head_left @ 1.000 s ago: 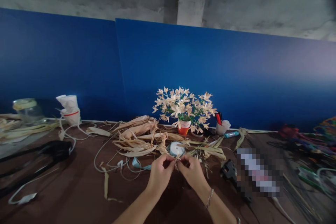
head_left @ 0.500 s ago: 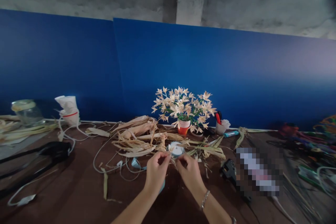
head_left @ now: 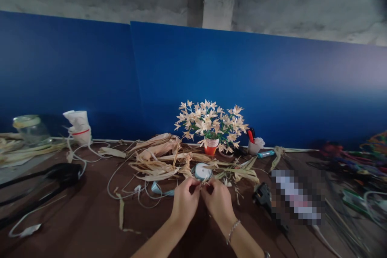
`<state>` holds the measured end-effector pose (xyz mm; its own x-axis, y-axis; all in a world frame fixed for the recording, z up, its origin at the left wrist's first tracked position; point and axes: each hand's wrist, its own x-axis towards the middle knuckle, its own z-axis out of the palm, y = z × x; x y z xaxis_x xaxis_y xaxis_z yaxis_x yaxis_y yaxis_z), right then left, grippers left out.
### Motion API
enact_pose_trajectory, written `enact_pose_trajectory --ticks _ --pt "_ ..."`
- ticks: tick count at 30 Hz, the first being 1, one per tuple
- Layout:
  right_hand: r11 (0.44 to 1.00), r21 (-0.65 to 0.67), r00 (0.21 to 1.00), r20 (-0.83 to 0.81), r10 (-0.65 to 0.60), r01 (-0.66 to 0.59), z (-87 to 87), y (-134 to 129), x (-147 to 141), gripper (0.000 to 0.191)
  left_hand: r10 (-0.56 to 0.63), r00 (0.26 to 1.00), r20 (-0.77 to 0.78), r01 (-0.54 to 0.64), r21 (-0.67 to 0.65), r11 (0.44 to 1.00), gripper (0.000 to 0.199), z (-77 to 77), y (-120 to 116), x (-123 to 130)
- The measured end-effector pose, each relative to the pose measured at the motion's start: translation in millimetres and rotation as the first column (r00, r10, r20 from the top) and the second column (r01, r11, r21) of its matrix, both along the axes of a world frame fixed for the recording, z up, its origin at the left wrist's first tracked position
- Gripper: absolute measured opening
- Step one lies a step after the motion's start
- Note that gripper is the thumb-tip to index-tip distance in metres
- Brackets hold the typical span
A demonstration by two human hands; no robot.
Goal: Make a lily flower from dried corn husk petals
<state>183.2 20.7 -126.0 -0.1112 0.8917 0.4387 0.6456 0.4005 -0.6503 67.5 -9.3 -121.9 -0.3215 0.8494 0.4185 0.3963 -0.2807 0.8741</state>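
My left hand (head_left: 185, 203) and my right hand (head_left: 218, 202) meet at the middle of the table, their fingertips pinching a thin husk strip (head_left: 203, 184). The strip is small and partly hidden by my fingers. Just beyond my fingertips lies a white tape roll (head_left: 202, 171), not touched by either hand. Behind it spreads a heap of dried corn husks (head_left: 157, 157). A bracelet (head_left: 232, 230) circles my right wrist.
Husk flowers in an orange cup (head_left: 211, 146) stand behind the heap. A blue ribbon (head_left: 159, 188) and white cord (head_left: 127, 193) lie to the left. A black tool (head_left: 262, 195) sits to the right; a glass jar (head_left: 30, 129) stands far left against a blue board (head_left: 211, 72).
My hands have drawn closer together, and my fingertips now meet at the strip just in front of the tape roll. The objects on the table have not visibly moved.
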Motion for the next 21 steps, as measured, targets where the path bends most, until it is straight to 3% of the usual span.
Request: enact_pose_trajectory --ticks 3,6,8,11,13,17,21 --pt "0.997 -0.009 0.995 0.071 -0.076 0.077 -1.1 7.9 12.0 0.01 0.063 0.997 0.054 -0.064 0.013 0.998 0.012 2.3 2.6 -8.0" --pt "0.994 -0.006 0.989 0.095 -0.111 0.112 3.1 13.6 21.1 0.021 0.079 0.984 0.16 -0.07 -0.064 0.996 0.016 -0.1 9.7 -17.8" --pt "0.999 0.041 0.999 0.035 -0.036 0.034 8.2 12.6 20.3 0.023 0.016 0.973 0.23 0.011 -0.117 0.993 0.016 -4.1 14.7 -21.2" --pt "0.976 0.142 0.981 -0.081 0.176 -0.164 13.3 5.8 11.7 0.012 -0.04 0.972 0.23 0.073 -0.133 0.988 0.011 -9.4 18.5 -19.9" --pt "0.961 0.135 0.959 -0.118 0.256 -0.24 12.4 2.1 5.8 0.014 -0.068 0.975 0.212 0.096 -0.122 0.988 0.009 -10.9 18.4 -17.0" --pt "0.967 0.004 0.955 -0.153 0.253 -0.255 4.5 2.5 1.6 0.011 -0.101 0.958 0.268 0.14 -0.131 0.981 0.011 -10.5 16.2 -12.7" --pt "0.963 -0.083 0.953 -0.188 0.239 -0.258 5.0 5.1 4.3 0.01 -0.102 0.878 0.468 0.212 -0.189 0.959 0.016 -10.0 15.3 -10.8"
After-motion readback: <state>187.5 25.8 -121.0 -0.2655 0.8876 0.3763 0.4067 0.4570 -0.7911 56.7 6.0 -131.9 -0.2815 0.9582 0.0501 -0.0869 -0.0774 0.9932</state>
